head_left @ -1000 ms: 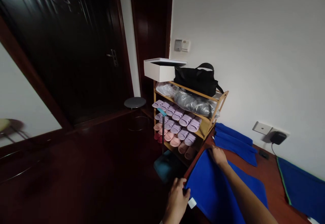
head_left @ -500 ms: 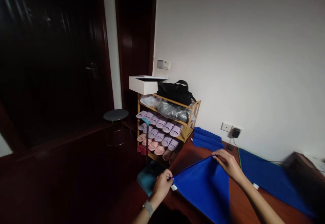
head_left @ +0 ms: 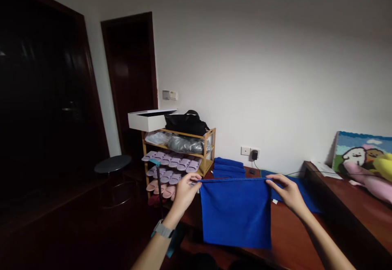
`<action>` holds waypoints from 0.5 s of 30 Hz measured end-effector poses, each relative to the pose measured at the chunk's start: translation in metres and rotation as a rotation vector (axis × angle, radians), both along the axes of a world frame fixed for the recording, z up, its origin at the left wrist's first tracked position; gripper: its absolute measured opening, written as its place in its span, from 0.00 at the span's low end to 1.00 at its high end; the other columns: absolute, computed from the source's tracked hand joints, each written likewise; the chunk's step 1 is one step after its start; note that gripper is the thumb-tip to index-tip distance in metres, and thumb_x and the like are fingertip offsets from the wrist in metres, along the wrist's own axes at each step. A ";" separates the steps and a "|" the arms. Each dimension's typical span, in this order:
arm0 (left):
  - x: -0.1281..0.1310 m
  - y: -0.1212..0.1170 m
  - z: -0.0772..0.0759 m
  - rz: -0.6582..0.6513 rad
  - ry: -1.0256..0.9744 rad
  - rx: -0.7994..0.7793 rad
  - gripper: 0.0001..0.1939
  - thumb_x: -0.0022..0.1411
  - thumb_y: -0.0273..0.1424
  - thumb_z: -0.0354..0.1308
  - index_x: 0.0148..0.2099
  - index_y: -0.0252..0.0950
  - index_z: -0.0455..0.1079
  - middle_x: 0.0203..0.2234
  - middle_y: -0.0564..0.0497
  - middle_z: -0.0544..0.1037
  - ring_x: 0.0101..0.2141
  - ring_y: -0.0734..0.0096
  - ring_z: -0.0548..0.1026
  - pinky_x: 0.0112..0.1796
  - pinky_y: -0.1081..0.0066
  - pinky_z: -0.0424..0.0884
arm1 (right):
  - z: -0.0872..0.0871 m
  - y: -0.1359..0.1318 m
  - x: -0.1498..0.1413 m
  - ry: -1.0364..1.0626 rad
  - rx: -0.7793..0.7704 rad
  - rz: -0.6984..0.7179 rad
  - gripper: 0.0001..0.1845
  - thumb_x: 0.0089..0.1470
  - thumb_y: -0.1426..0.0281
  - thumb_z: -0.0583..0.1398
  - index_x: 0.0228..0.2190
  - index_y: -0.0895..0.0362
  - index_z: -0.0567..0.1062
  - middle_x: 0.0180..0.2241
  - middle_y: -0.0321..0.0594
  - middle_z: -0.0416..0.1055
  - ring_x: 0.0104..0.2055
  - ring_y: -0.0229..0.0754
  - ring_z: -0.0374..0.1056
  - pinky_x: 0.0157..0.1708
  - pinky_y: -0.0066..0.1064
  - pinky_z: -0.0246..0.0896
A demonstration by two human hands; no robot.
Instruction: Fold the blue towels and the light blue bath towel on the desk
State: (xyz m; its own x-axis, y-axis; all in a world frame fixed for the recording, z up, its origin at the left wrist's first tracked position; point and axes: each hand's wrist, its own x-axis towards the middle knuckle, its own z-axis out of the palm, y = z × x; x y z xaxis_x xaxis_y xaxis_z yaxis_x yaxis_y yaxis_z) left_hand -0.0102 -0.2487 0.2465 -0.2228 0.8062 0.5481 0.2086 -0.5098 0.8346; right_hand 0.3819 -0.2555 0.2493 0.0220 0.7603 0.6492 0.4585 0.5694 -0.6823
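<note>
A blue cloth [head_left: 235, 213] hangs stretched between my hands in front of the reddish-brown table. My left hand [head_left: 189, 189], with a watch on the wrist, pinches its upper left corner. At the upper right corner my right hand [head_left: 284, 190] grips the cloth between thumb and fingers. The top edge runs nearly level and the lower part hangs down as a rough square. Behind it on the table lie folded blue cloths [head_left: 229, 167], stacked near the wall. Another blue cloth [head_left: 301, 192] is spread flat behind my right hand, partly hidden by it.
A wooden shoe rack [head_left: 211, 147] with several slippers stands left of the table, a black bag [head_left: 186, 123] and white box [head_left: 148, 121] on top. A round stool [head_left: 112, 164] is further left. A raised brown ledge [head_left: 352, 196] with plush toys [head_left: 367, 180] borders the right.
The cloth went from a slanted, triangular drape to a level, squarish hang. My left hand rose level with my right, and the hands moved apart. The view turned right.
</note>
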 end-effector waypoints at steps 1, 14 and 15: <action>0.004 0.000 0.009 0.004 0.000 0.015 0.07 0.44 0.29 0.61 0.30 0.38 0.75 0.28 0.51 0.79 0.31 0.65 0.78 0.33 0.70 0.73 | 0.003 -0.005 0.003 0.025 -0.013 -0.004 0.20 0.52 0.48 0.66 0.36 0.50 0.83 0.40 0.42 0.82 0.44 0.49 0.77 0.47 0.37 0.73; 0.035 -0.016 0.048 -0.120 0.052 -0.096 0.07 0.39 0.27 0.56 0.25 0.37 0.73 0.19 0.57 0.72 0.22 0.75 0.69 0.23 0.77 0.61 | 0.017 -0.053 0.029 0.079 -0.076 -0.025 0.24 0.47 0.45 0.68 0.33 0.53 0.84 0.36 0.44 0.81 0.41 0.49 0.76 0.45 0.37 0.73; 0.035 -0.016 0.048 -0.129 0.056 -0.105 0.08 0.39 0.27 0.56 0.25 0.37 0.73 0.19 0.57 0.72 0.22 0.75 0.69 0.23 0.77 0.61 | 0.016 -0.055 0.031 0.073 -0.076 -0.030 0.24 0.47 0.45 0.68 0.32 0.53 0.84 0.36 0.44 0.81 0.40 0.49 0.76 0.44 0.37 0.74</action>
